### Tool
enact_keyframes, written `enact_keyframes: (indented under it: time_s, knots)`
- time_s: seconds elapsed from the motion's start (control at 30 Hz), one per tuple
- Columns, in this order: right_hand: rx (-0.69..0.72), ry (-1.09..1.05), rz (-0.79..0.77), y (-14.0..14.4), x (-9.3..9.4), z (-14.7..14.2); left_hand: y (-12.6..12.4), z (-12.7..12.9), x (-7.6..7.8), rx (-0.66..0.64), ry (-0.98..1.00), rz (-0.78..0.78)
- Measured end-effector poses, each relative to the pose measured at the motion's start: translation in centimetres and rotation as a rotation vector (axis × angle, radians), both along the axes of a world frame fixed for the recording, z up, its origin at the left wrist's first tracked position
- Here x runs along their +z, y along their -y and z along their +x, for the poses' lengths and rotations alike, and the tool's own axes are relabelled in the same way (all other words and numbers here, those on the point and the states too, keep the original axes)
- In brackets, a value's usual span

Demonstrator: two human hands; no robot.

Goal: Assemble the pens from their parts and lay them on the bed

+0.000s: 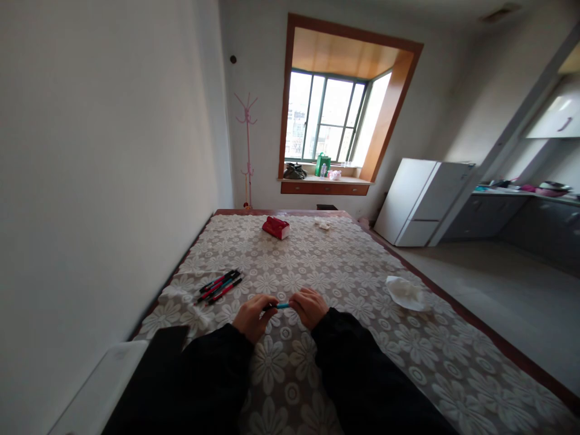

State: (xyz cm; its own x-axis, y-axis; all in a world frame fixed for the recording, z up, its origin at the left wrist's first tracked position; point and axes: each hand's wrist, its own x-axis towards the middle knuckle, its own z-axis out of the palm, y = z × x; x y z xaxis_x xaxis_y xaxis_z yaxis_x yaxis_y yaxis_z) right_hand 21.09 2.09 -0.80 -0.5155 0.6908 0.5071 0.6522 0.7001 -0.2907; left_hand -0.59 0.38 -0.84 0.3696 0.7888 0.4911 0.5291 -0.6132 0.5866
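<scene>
I'm seeing both hands meeting over the middle of the table: the left hand (254, 314) and the right hand (309, 306) are both pinching one blue pen (283, 306), one at each end, held level just above the flowered tablecloth (344, 272). The fingers are curled tight on it; only a short stretch of the barrel is showing between them, so I can't tell whether a cap is on or coming off.

Risks, as I'm judging them: if the two hands are pulling apart, a cap or tip could be popping free and rolling off across the cloth. Ink could be marking the pale lace. The pile of pens (220, 285) is lying just left of the left hand, near the wall-side edge, and a sleeve swinging out could be knocking them off. The crumpled tissue (405, 292) and the red box (275, 228) are lying well clear.
</scene>
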Motion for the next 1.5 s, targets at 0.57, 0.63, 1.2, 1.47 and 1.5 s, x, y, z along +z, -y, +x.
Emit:
enact_keyframes:
  time_s: [0.57, 0.63, 1.2, 1.47, 1.5]
  knots:
    - [0.032, 0.043, 0.094, -0.1, -0.2, 0.0, -0.4, -0.3, -0.6, 0.005, 0.007, 0.071]
    - [0.009, 0.049, 0.118, -0.2, -0.3, 0.0, -0.5, -0.3, -0.7, -0.005, 0.004, 0.077]
    - [-0.009, 0.07, 0.12, 0.0, -0.1, -0.2, -0.7, -0.2, -0.6, 0.016, 0.008, 0.068]
    - [-0.011, -0.005, 0.121, -0.4, -0.6, -0.2, -0.7, -0.4, -0.5, 0.043, -0.033, 0.074]
    - [-0.009, -0.027, 0.122, -0.5, -0.6, -0.2, -0.6, -0.4, -0.3, 0.067, -0.056, 0.078]
